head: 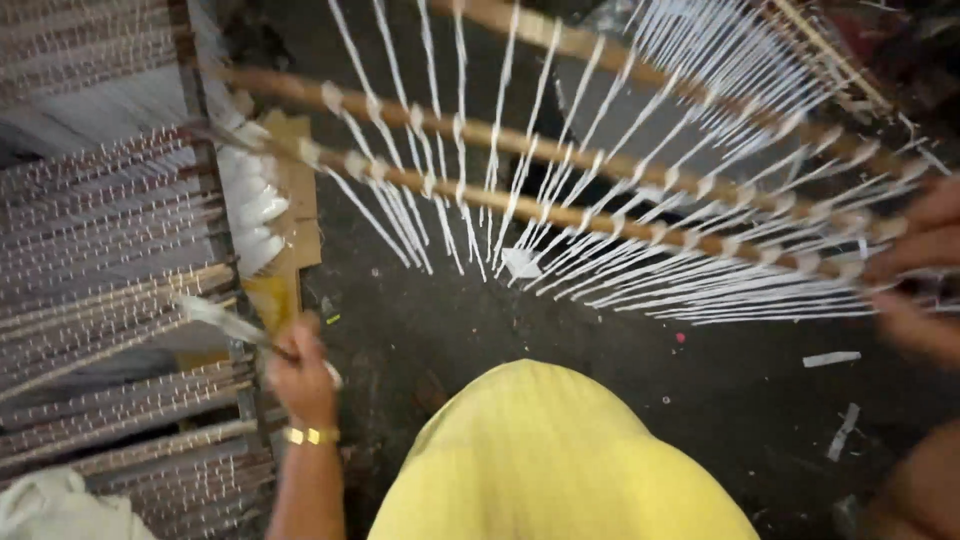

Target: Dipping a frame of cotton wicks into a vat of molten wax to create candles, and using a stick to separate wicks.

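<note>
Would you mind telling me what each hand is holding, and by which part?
The left hand grips a thin stick by its near end. The right hand holds the wooden rods strung with white threads at their right-hand ends; its exact grip is blurred.

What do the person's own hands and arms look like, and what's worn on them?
Both hands are bare, with no gloves. The left hand has a gold-coloured bangle at the wrist and a bare forearm with no sleeve. The right hand is blurred at the frame edge; nothing worn shows.

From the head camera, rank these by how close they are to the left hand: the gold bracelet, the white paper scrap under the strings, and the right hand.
1. Gold bracelet, on the wrist just below the left hand.
2. White paper scrap, on the floor, mid-frame.
3. Right hand, at the far right edge.
</note>
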